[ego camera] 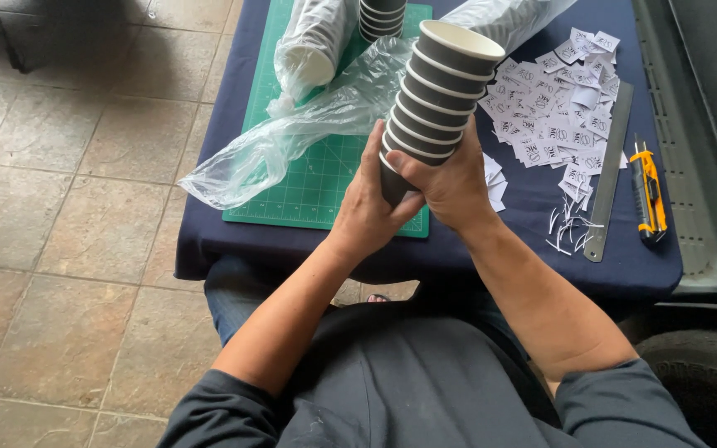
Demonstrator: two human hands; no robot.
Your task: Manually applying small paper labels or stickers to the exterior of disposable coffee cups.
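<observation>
A stack of several dark paper cups with white rims point(437, 91) tilts up and to the right above the table. My left hand point(367, 203) wraps the bottom of the stack from the left. My right hand point(450, 182) grips the lower cups from the right, thumb across the stack. Both hands hold the stack over the near edge of a green cutting mat point(317, 178).
A dark blue cloth covers the table point(541, 241). Clear plastic wrap point(292, 137) lies across the mat, with more sleeved cups point(313, 41) and another cup stack point(381, 17) behind. Several small cut paper labels point(553, 108), a metal ruler point(610, 174) and a yellow utility knife point(647, 191) lie at right.
</observation>
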